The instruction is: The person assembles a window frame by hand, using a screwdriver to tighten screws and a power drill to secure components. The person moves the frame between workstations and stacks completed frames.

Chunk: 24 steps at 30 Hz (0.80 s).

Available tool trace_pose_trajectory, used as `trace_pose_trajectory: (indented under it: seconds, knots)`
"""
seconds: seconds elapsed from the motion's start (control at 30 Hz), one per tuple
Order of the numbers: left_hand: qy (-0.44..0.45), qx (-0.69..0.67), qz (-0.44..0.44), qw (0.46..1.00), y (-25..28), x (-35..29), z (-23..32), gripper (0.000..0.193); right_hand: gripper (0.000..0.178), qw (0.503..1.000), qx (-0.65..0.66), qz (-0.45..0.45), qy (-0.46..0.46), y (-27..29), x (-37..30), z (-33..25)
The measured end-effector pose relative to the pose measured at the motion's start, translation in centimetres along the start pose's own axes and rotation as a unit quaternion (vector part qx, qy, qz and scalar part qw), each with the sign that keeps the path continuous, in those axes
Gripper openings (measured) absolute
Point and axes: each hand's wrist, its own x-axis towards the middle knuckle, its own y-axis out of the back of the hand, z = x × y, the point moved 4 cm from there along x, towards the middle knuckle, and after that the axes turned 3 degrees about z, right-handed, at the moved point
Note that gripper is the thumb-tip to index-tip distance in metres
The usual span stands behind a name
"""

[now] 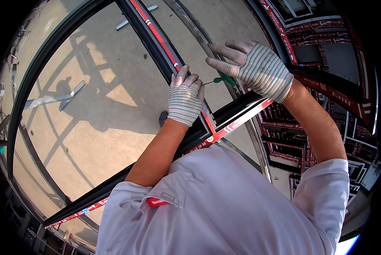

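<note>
My left hand (185, 100), in a striped knit glove with grey-coated fingers, is closed over the dark middle bar (162, 40) of a large window frame. Red protective film runs along this bar. From the right side of the left fingers sticks out the thin metal shaft of a screwdriver (218, 79) with a green handle. My right hand (258, 70), gloved alike, hovers over the handle's end with its fingers stretched out and apart. Its thumb is hidden, and whether the palm touches the handle I cannot tell.
The frame's near rail (237, 124), with red and white film, crosses in front of my body. Metal rails (194, 27) run below the frame. Many film-wrapped frames (284, 146) are stacked at right. Metal pieces (73, 95) lie on the concrete floor (126, 140).
</note>
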Motion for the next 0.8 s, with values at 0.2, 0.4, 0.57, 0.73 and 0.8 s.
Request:
trace_pose_trajectory:
  seconds: [0.2, 0.4, 0.57, 0.73, 0.8]
  knots:
    - [0.002, 0.006, -0.019, 1.000, 0.1, 0.2, 0.2, 0.020, 0.053, 0.995, 0.019, -0.051, 0.080, -2.1, -0.9, -0.1]
    - [0.004, 0.006, -0.012, 1.000, 0.0, 0.1, 0.1, 0.019, 0.044, 0.994, 0.049, -0.017, 0.097, -2.9, -1.1, 0.2]
    - [0.004, 0.011, -0.013, 1.000, -0.1, 0.1, 0.0, 0.017, 0.038, 0.997, 0.045, -0.050, 0.046, -2.8, -0.5, 0.3]
    - [0.007, 0.001, -0.002, 1.000, 0.0, 0.2, 0.1, 0.017, 0.040, 0.981, 0.127, -0.108, -0.096, -3.1, -0.8, 0.5]
    - [0.007, -0.004, 0.006, 1.000, 0.0, 0.2, 0.1, 0.017, 0.048, 0.966, 0.162, -0.116, -0.162, -3.6, -1.2, 0.3]
